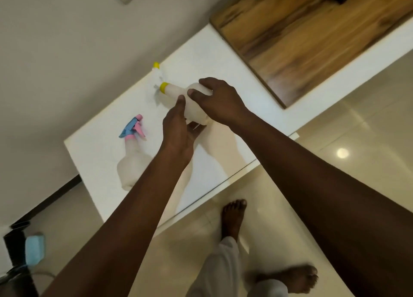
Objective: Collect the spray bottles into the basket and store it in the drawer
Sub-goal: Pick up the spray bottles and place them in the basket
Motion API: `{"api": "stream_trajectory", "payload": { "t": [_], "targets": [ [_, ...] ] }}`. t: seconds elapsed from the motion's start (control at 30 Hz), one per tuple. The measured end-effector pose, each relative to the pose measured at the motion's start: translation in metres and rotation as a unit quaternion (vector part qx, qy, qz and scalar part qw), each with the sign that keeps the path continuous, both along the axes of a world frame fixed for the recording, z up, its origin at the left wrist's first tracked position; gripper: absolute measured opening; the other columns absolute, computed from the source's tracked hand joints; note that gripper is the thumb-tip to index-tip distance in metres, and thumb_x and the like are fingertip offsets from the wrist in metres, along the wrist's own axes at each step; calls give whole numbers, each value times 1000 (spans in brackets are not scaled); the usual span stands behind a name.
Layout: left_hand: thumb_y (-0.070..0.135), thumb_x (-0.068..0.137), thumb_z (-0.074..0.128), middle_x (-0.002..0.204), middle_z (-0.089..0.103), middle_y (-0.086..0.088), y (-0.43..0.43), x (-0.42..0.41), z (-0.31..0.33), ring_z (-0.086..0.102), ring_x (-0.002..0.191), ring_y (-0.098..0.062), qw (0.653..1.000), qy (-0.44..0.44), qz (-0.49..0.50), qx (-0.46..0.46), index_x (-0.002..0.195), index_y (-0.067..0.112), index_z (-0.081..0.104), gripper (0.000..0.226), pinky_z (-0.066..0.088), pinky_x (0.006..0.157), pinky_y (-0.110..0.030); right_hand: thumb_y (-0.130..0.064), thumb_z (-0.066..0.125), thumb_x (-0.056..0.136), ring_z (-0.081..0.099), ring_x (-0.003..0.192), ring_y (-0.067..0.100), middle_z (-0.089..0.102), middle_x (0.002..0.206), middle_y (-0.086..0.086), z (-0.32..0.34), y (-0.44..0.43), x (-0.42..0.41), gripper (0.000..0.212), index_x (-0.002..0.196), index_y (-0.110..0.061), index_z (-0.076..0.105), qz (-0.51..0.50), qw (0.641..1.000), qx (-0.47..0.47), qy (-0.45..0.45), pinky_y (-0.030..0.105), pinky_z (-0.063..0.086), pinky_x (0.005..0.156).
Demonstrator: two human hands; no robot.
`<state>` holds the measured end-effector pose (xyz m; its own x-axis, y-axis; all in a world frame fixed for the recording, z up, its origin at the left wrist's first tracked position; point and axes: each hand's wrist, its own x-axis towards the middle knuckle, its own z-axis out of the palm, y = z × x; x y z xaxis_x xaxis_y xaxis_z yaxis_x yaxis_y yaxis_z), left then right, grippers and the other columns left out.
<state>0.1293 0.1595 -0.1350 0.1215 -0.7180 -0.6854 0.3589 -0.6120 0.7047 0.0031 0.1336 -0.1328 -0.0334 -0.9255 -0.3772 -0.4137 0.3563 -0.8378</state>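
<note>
Step in hand, by my read: picking up the yellow-capped spray bottle (178, 91) off the white tabletop (223, 57). No basket or drawer in view, so the task looks early.

To do it well: grip the bottle body, not the trigger head, so it doesn't squirt or slip. One hand should take the weight before the other lets go. Lift clear of the tabletop w/o sweeping left, since the pink-and-blue spray bottle (131, 153) lies just beside the left forearm and could get knocked. That 2nd bottle lies on its side, nozzle pointing away from the person, untouched.

Pose: both arms reach fwd and converge on the same bottle. Right hand (221, 102) comes over the top, fingers curled down round the bottle's wide body, thumb on the near side, so it's closed on it. Left hand (178, 127) is under/against the lower end, palm cupping the base, index finger laid up along the side. Closed on it too, though how firm I can't tell.

Bottle is tilted, cap end pointing away and left. Whether its base touches the tabletop is hidden by the hands. Frame is a bit blurred.
</note>
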Motion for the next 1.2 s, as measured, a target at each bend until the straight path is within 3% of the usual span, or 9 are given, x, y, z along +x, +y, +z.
{"api": "stream_trajectory", "payload": {
  "t": [0.1,0.23,0.37,0.5,0.63,0.8,0.97,1.1,1.2],
  "targets": [
    [29,98,68,128,74,-11,26,-22,17,72,118,-31,996,5,-60,-63,136,17,63,41,61,95,-47,-51,64,97,53,136,11,55,152,-11,15,43,-44,59,149,-27,53,-42,998,-38,-31,25,41,108],
    [21,91,75,131,72,-12,70,-70,28,72,119,-28,980,-1,-153,-126,141,22,58,53,61,91,-40,-45,70,94,55,133,4,59,145,-19,26,128,-107,57,147,-33,53,-118,989,-56,-72,34,51,107],
    [24,84,82,136,69,-3,128,-130,15,70,123,-24,947,-41,-290,-136,139,28,58,60,59,99,-49,-33,76,92,57,129,-1,62,140,-20,21,224,-163,56,144,-33,55,-235,966,-34,-101,7,48,91],
    [20,80,86,143,65,3,190,-191,-22,65,130,-18,907,-58,-396,-131,146,24,54,73,57,104,-46,-31,78,91,55,133,0,59,145,-17,-6,317,-208,62,147,-33,53,-324,941,-2,-102,8,48,94],
    [17,74,91,144,62,9,242,-238,-77,60,133,-6,853,-87,-499,-124,148,26,53,83,56,105,-30,-31,79,91,55,135,5,58,148,-13,-59,387,-239,69,153,-30,48,-370,924,44,-84,33,45,115],
    [-6,71,84,145,61,-3,288,-282,-177,58,133,-20,801,-133,-571,-125,146,16,57,83,56,106,-45,-19,77,91,54,138,9,61,147,-6,-160,440,-259,65,151,-22,52,-420,901,73,-78,43,43,119],
    [-6,70,87,144,61,-10,305,-312,-277,59,132,-26,781,-180,-583,-137,144,11,58,81,55,106,-48,-18,78,90,53,139,14,59,150,0,-261,448,-280,69,152,-18,49,-431,897,87,-55,42,45,117],
    [2,70,90,144,62,-13,306,-324,-338,59,133,-28,760,-227,-587,-159,145,8,56,82,50,111,-38,-10,76,89,59,133,16,63,144,4,-324,444,-296,66,150,-13,50,-404,909,93,-45,36,48,113],
    [2,72,88,143,62,-16,306,-330,-367,58,134,-31,755,-245,-585,-168,144,6,56,79,49,113,-43,-9,75,89,60,132,15,64,142,5,-355,440,-306,64,148,-11,52,-380,919,102,-38,25,48,109]
  ]
}}
